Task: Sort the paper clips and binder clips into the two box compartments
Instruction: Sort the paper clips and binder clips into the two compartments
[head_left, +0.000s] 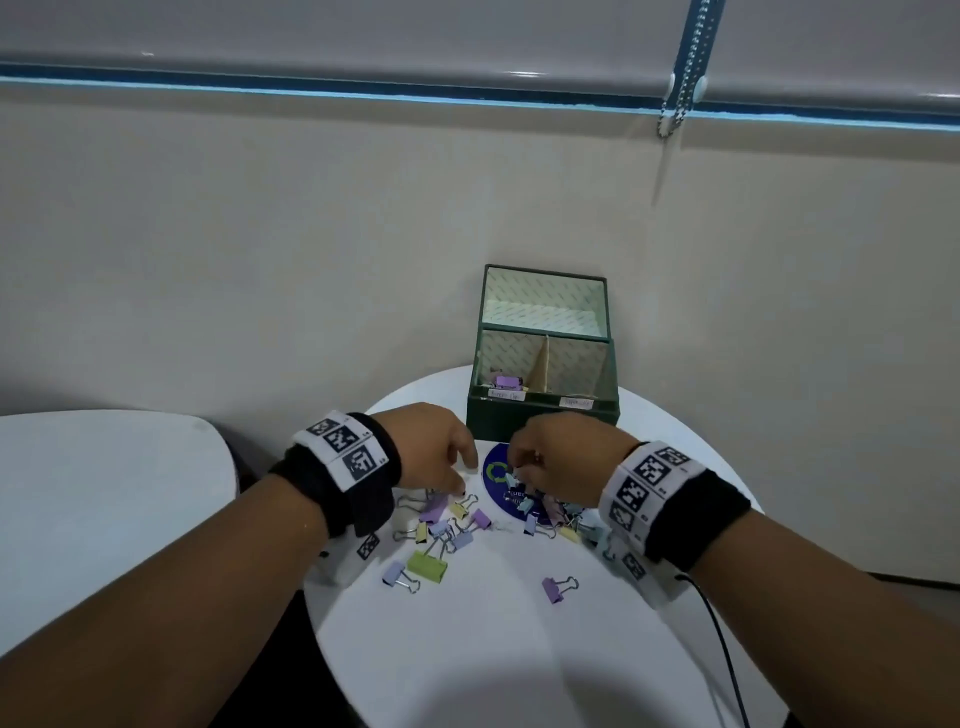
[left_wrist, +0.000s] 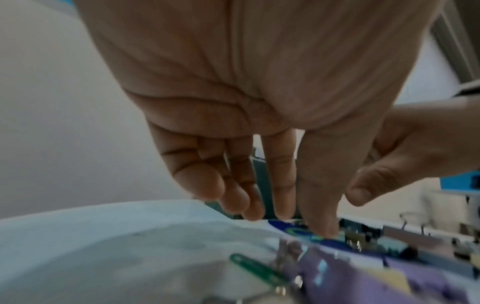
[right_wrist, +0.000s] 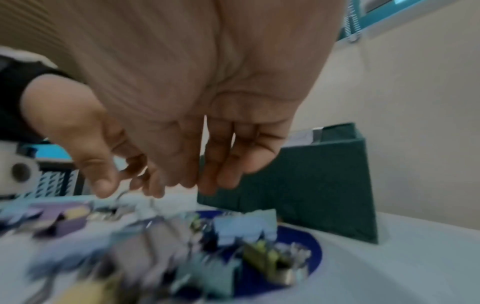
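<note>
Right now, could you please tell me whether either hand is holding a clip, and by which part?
The left hand holds nothing; its fingers hang straight over the pastel binder clips. The right hand reaches into the pile, but blur hides any grip.

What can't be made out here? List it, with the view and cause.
- Box labels: head view, writing too small.
- Right compartment contents: head view, front wall hides the floor.
- Right hand grip: knuckles cover fingertips; right wrist view motion-blurred.
- Paper clips in the pile: too small, blurred.
</note>
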